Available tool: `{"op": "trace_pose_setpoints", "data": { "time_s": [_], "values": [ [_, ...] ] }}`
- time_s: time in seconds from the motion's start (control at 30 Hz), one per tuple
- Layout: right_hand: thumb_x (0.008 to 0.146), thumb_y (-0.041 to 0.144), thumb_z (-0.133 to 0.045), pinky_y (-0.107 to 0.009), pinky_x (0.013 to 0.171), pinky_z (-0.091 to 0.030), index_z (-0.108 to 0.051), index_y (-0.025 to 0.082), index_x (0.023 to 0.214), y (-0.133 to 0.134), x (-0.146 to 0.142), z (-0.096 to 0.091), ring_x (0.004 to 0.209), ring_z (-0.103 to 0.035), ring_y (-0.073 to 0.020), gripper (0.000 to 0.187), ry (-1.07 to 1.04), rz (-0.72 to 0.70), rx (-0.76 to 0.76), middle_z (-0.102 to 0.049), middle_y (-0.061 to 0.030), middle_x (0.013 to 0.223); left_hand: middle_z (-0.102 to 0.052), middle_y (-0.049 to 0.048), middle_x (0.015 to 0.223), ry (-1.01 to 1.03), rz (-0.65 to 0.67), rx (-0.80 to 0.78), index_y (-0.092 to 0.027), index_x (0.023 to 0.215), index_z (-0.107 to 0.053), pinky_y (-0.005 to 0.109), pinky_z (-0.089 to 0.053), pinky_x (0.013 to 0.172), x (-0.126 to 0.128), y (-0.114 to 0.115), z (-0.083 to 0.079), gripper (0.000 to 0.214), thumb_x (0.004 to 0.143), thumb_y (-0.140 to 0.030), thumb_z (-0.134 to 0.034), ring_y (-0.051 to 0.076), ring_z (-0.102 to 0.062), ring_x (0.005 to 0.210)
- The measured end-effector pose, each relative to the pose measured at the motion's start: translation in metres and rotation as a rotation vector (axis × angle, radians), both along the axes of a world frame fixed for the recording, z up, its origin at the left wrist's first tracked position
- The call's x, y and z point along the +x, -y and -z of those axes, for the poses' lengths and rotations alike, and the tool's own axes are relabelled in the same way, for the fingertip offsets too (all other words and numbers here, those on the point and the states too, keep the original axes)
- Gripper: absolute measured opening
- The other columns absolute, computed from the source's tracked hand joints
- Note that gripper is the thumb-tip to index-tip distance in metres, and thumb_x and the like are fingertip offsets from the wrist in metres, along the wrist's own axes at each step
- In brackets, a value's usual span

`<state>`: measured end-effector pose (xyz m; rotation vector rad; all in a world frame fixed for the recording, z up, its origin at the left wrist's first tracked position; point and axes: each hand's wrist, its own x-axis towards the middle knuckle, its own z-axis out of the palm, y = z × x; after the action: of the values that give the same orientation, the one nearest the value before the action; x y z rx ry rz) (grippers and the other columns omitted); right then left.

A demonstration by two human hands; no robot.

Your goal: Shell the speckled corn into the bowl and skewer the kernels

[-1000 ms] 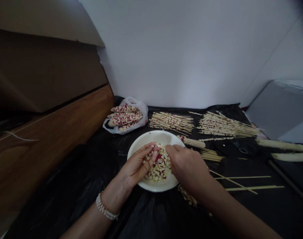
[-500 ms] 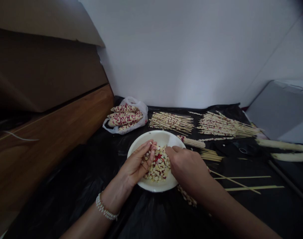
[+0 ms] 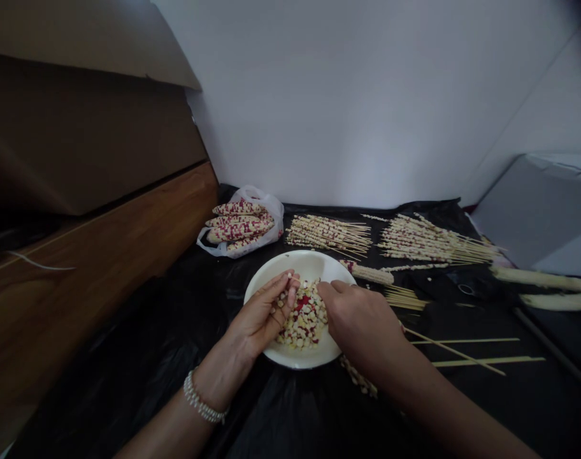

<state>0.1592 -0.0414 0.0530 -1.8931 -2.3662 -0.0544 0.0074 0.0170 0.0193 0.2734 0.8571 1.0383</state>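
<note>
A white bowl (image 3: pixel 259 275) holds loose cream and dark-red corn kernels (image 3: pixel 304 325). Over its left side, my left hand (image 3: pixel 264 312) pinches a pale corn kernel (image 3: pixel 290 276) between thumb and finger, with more kernels lying against the curled fingers. My right hand (image 3: pixel 355 319) is closed on a thin bamboo skewer (image 3: pixel 455 349); its long bare end sticks out behind the hand to the right. The pointed end meets the kernel at my left fingertips. Most of the skewer's middle is hidden by my right hand.
Behind the bowl lie a plastic bag of corn cobs (image 3: pixel 240 223), a partly stripped cob (image 3: pixel 374 274) and bundles of kernel-threaded skewers (image 3: pixel 326 234). Bare skewers (image 3: pixel 405 298) and pale stripped cobs (image 3: pixel 553 301) rest on the right. Black sheeting (image 3: pixel 176 344) covers the surface; a wall (image 3: pixel 343 115) stands behind.
The skewer's free end has shifted slightly right and down. Both hands stay in nearly the same place over the bowl.
</note>
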Motion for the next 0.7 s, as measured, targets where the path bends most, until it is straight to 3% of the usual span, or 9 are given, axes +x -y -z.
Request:
{"op": "trace_pose_setpoints", "data": {
  "time_s": [0.27, 0.53, 0.7],
  "values": [
    [0.084, 0.004, -0.041, -0.030, 0.050, -0.013, -0.061, 0.015, 0.092, -0.0006, -0.0009, 0.0003, 0.064, -0.060, -0.0181, 0.024, 0.003, -0.003, 0.003, -0.066, -0.0084, 0.080, -0.072, 0.0067, 0.082, -0.003, 0.014, -0.012, -0.011, 0.090, -0.070, 0.014, -0.057, 0.068, 0.0003, 0.0019, -0.0018, 0.018, 0.084, 0.000, -0.057, 0.009, -0.069, 0.073],
    [0.081, 0.003, -0.045, -0.030, 0.049, -0.015, -0.062, 0.015, 0.088, 0.0017, -0.0017, 0.0054, 0.063, -0.061, -0.0175, 0.022, 0.036, -0.027, 0.113, -0.066, -0.0080, 0.076, -0.071, 0.0082, 0.081, -0.012, 0.011, 0.006, -0.006, 0.091, -0.069, 0.013, -0.056, 0.063, 0.0009, -0.0003, 0.0007, 0.016, 0.084, 0.000, -0.057, 0.009, -0.068, 0.069],
    [0.082, 0.002, -0.043, -0.030, 0.049, -0.017, -0.062, 0.015, 0.091, 0.0016, -0.0043, 0.0052, 0.065, -0.062, -0.0163, 0.025, 0.063, -0.014, 0.105, -0.066, -0.0077, 0.078, -0.070, 0.0071, 0.078, -0.036, 0.008, 0.019, -0.006, 0.090, -0.070, 0.013, -0.056, 0.061, 0.0027, 0.0008, 0.0013, 0.015, 0.084, -0.001, -0.057, 0.008, -0.067, 0.065]
  ]
}}
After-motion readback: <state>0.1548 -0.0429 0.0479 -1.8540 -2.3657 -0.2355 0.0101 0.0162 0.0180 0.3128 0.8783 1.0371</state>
